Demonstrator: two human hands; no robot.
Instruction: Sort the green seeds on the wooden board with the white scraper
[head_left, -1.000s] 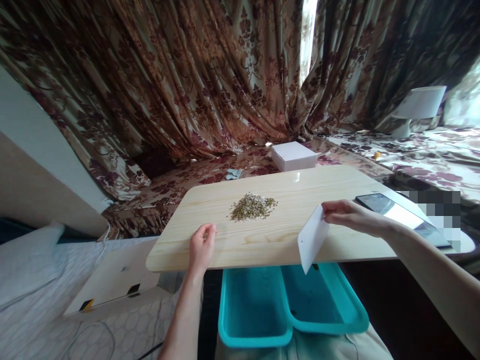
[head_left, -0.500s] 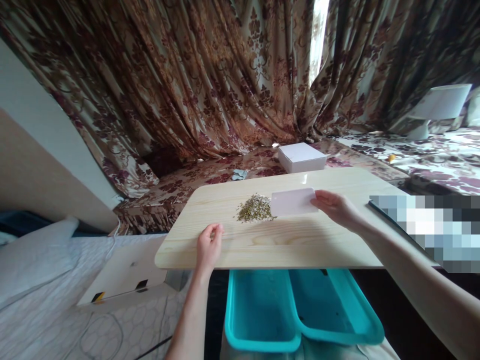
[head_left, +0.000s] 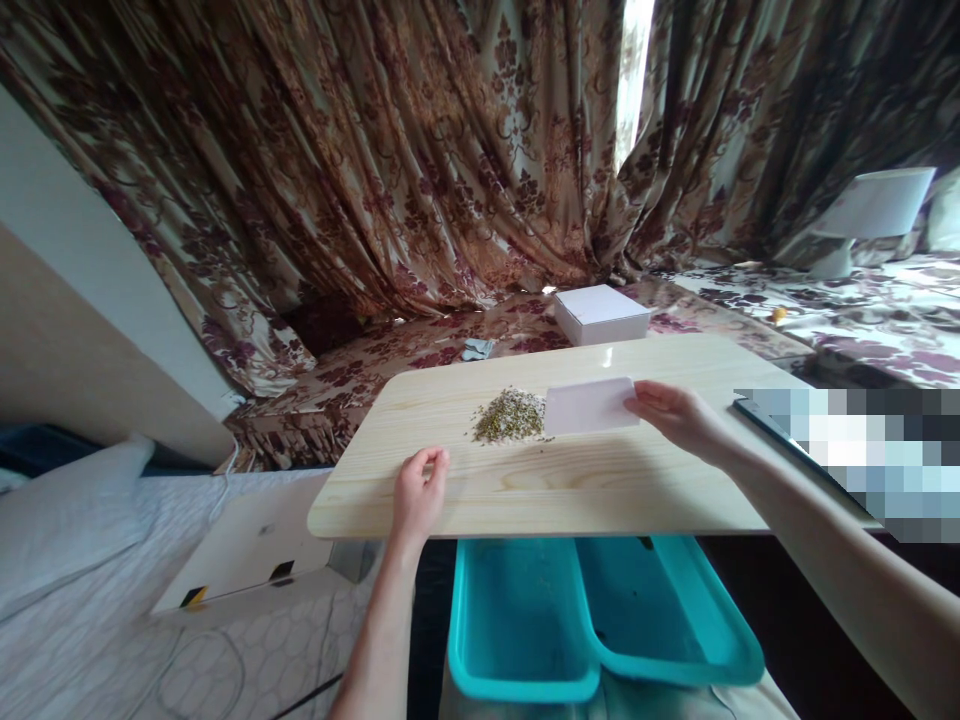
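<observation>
My right hand (head_left: pixel 667 408) pinches the right end of a thin white plastic card (head_left: pixel 589 406), which is tilted up over the table. The card's left edge meets the right side of a pile of small green and whitish grains (head_left: pixel 509 416). A few loose grains lie around the pile. My left hand (head_left: pixel 420 488) rests at the near left part of the wooden tabletop (head_left: pixel 577 500), its fingers curled against the thumb and nothing visible in them. It is in front of the pile and apart from it.
Below the table's front edge sit two joined turquoise tubs (head_left: pixel 525 688). A pixelated device (head_left: pixel 847 465) lies at the right end of the table. Behind the table is a white box (head_left: pixel 601 312); a white case (head_left: pixel 247 550) lies on the bed at left.
The white card has shifted very slightly to the right with my right hand. My left hand stays nearly where it was.
</observation>
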